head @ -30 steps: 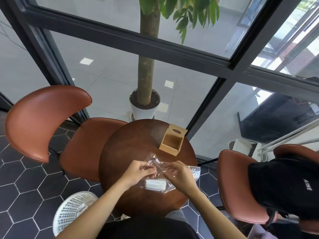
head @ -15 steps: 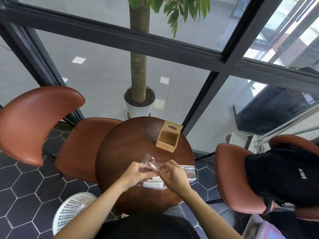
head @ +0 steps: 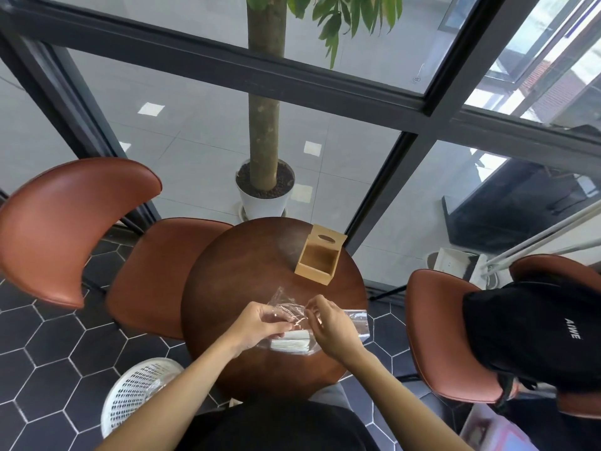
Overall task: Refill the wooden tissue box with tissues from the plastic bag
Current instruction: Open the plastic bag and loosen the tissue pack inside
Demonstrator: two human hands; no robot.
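A clear plastic bag (head: 354, 323) lies on the near half of the round dark wooden table (head: 240, 275), with a white stack of tissues (head: 290, 345) inside it. My left hand (head: 260, 323) and my right hand (head: 330, 327) both pinch the crumpled mouth of the bag, a few centimetres apart. The wooden tissue box (head: 318, 260) lies on its side at the far right of the table, its open bottom facing me, and it looks empty inside. An oval slot shows on its far face.
Brown leather chairs stand left (head: 74, 229) and right (head: 439, 333) of the table; a black backpack (head: 533, 333) sits on the right one. A white perforated bin (head: 136, 392) is on the floor near left. A potted tree (head: 265, 193) stands behind the glass wall.
My hands have drawn closer together on the mouth of the bag, bunching the plastic between them. The view has shifted slightly; the tissue box has not moved.
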